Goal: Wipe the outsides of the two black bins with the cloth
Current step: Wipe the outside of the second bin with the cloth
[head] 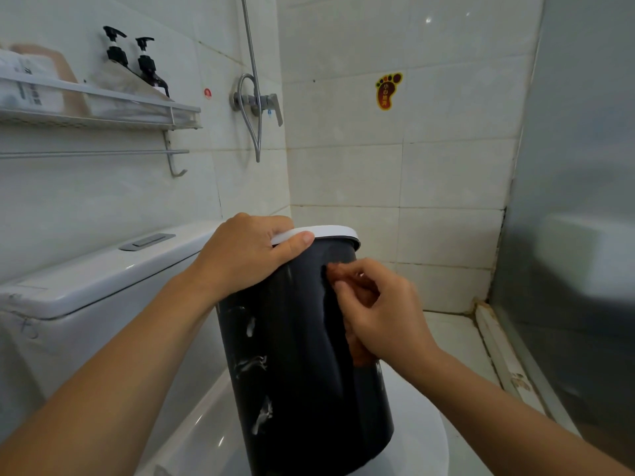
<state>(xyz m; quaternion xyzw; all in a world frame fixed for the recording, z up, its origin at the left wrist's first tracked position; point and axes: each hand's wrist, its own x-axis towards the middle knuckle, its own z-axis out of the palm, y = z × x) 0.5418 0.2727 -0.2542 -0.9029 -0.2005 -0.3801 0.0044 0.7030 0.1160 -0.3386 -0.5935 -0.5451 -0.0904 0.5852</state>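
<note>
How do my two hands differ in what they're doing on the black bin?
The left hand grips the white rim of the black cylindrical bin at the top; the right hand sits lower, against its side wall. The left hand holds no cloth; the right hand's curled fingers hold something orange-brown. Both touch the bin.

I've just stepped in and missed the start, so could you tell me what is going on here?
A person is cleaning a black bin that stands on the closed toilet lid. The left hand grips its white rim to steady it, while the right hand presses a bunched orange-brown cloth against the bin's side. White smears remain lower down. Only one bin is in view.
</note>
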